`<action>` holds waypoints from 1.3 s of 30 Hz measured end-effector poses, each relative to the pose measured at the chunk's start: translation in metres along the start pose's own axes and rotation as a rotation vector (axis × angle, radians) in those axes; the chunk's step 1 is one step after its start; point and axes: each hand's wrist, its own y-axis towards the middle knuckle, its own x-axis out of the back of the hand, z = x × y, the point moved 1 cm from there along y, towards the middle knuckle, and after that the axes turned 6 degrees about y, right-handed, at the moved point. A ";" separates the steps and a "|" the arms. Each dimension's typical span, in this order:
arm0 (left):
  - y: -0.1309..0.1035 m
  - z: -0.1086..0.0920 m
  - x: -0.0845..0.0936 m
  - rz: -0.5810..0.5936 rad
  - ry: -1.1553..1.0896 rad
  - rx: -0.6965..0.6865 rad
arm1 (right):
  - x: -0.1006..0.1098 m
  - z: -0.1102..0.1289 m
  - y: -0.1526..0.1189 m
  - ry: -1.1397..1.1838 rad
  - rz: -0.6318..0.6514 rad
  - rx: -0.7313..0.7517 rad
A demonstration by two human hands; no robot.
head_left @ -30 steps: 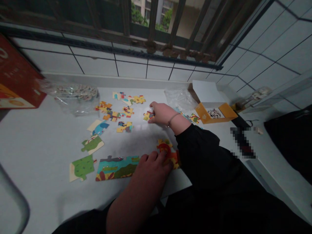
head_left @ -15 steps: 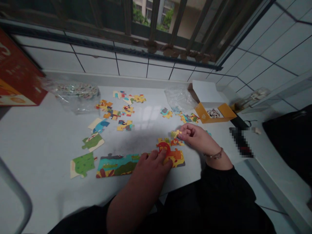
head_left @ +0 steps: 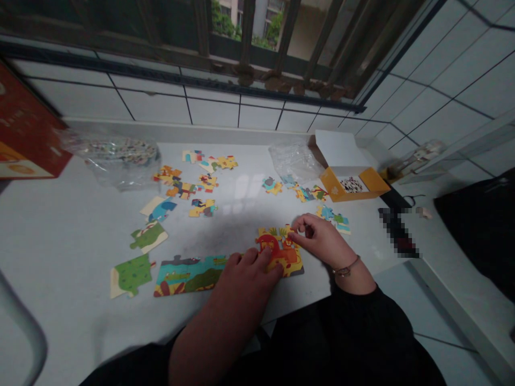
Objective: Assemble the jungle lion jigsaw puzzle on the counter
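Observation:
An assembled puzzle strip [head_left: 171, 279] lies near the table's front edge, with a green and blue scene at its left and a red-maned lion [head_left: 267, 244] at its right. Across the strip rests my left hand [head_left: 251, 268], fingers flat and a little apart, hiding its middle. My right hand [head_left: 316, 236] is at the upper right corner, thumb and forefinger pinched at the edge of a yellow puzzle piece [head_left: 286, 231]. That piece sits against the lion section; whether it is fully joined cannot be told.
Loose animal pieces [head_left: 148, 236] lie at the left, with more [head_left: 203, 208] behind the strip and others [head_left: 333, 217] right. A plastic bag of pieces [head_left: 124, 153], an orange box [head_left: 354, 185], an empty-looking clear bag [head_left: 295, 161] and a red box [head_left: 28, 128] stand farther back.
My right hand has brought the yellow piece down and toward me, against the lion section. My left hand stays on the strip. The view has shifted slightly.

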 end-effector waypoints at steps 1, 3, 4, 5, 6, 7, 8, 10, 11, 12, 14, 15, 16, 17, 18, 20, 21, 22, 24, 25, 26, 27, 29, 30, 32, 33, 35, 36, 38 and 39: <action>0.000 0.000 0.000 0.005 -0.001 0.002 | -0.001 0.001 -0.001 -0.008 0.002 0.012; 0.001 0.000 0.000 0.016 -0.003 0.008 | -0.004 0.004 -0.002 -0.013 0.004 0.016; 0.001 0.000 0.000 0.020 -0.003 0.007 | -0.005 0.006 -0.003 -0.016 0.001 0.017; 0.002 0.000 -0.001 0.019 -0.001 0.008 | -0.006 0.007 -0.003 -0.020 -0.004 0.022; 0.002 0.000 -0.001 0.015 0.002 0.009 | -0.006 0.008 -0.004 -0.023 -0.010 0.031; 0.002 0.000 -0.002 0.010 0.005 0.008 | -0.005 0.008 -0.005 -0.023 -0.016 0.044; 0.002 0.000 -0.002 0.006 0.009 0.009 | -0.004 0.008 -0.006 -0.014 -0.015 0.062; 0.003 0.000 -0.002 0.001 0.012 0.014 | 0.000 0.006 -0.008 0.031 0.010 0.097; 0.002 0.000 -0.001 0.001 0.010 0.015 | 0.003 0.004 -0.009 0.057 0.033 0.109; 0.002 0.000 0.000 0.003 0.007 0.016 | 0.005 0.003 -0.010 0.078 0.058 0.119; 0.002 0.000 0.001 0.011 -0.002 0.015 | 0.007 -0.001 -0.011 0.095 0.096 0.134; 0.002 0.000 0.002 0.015 -0.006 0.013 | 0.007 -0.003 -0.011 0.092 0.106 0.140; 0.002 -0.001 0.003 0.019 -0.009 0.011 | 0.006 -0.004 -0.012 0.089 0.109 0.145; 0.002 -0.001 0.003 0.023 -0.011 0.011 | 0.006 -0.004 -0.012 0.087 0.108 0.148; 0.002 -0.001 0.004 0.026 -0.012 0.011 | 0.004 -0.004 -0.012 0.083 0.105 0.148; 0.002 -0.001 0.003 0.031 -0.011 0.014 | 0.002 -0.001 -0.012 0.074 0.099 0.146; 0.002 -0.002 0.003 0.032 -0.009 0.017 | 0.001 0.001 -0.013 0.068 0.099 0.149; 0.002 -0.002 0.003 0.030 -0.004 0.016 | 0.001 0.003 -0.013 0.058 0.104 0.155; 0.002 -0.002 0.003 0.021 0.005 0.012 | 0.000 0.007 -0.013 0.032 0.115 0.174; 0.002 -0.002 0.003 0.017 0.008 0.012 | 0.000 0.009 -0.013 0.019 0.118 0.184; 0.002 -0.002 0.003 0.013 0.007 0.011 | 0.000 0.011 -0.014 0.007 0.118 0.193; 0.002 -0.001 0.003 0.008 0.003 0.011 | -0.001 0.013 -0.014 -0.002 0.116 0.200; 0.001 -0.001 0.002 0.000 -0.006 0.016 | -0.002 0.016 -0.016 -0.020 0.110 0.208; 0.001 -0.001 0.002 -0.004 -0.010 0.016 | -0.003 0.018 -0.017 -0.036 0.108 0.209; 0.002 -0.001 0.000 -0.008 -0.011 0.016 | -0.006 0.022 -0.021 -0.085 0.101 0.204; 0.003 -0.002 -0.001 -0.009 -0.011 0.017 | -0.008 0.024 -0.022 -0.118 0.096 0.196; 0.006 -0.006 -0.005 -0.027 -0.008 0.034 | -0.011 0.028 -0.024 -0.196 0.077 0.174; 0.008 -0.008 -0.007 -0.048 -0.004 0.053 | -0.012 0.030 -0.024 -0.236 0.066 0.161; 0.012 -0.012 -0.011 -0.098 0.007 0.090 | -0.012 0.032 -0.021 -0.305 0.047 0.142; 0.013 -0.014 -0.013 -0.115 0.008 0.100 | -0.011 0.033 -0.018 -0.331 0.046 0.136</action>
